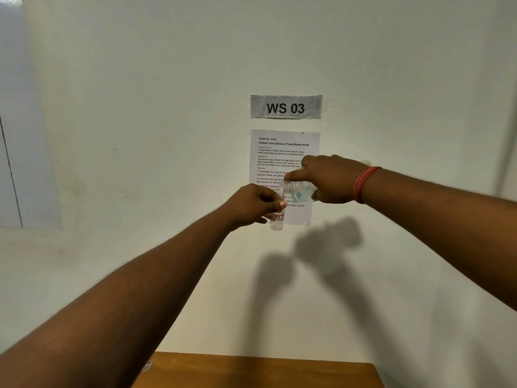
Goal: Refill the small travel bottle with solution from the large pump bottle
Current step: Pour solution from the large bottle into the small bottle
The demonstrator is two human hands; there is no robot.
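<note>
My left hand (pixel 251 204) holds the small clear travel bottle (pixel 277 221) upright; a little white label with red writing shows on its side. My right hand (pixel 330 179) grips the larger clear bottle (pixel 296 190), tipped on its side with its open neck pointing left over the small bottle's mouth. Pale bluish liquid shows inside the larger bottle. Both hands are raised in front of the wall, well above the table. Fingers hide the small bottle's mouth and most of the large bottle's body.
A white wall fills the view, with a "WS 03" sign (pixel 286 107) and a printed task sheet (pixel 282 155) behind the hands. A brown wooden table (pixel 260 371) edge lies at the bottom. A red band (pixel 365 184) circles my right wrist.
</note>
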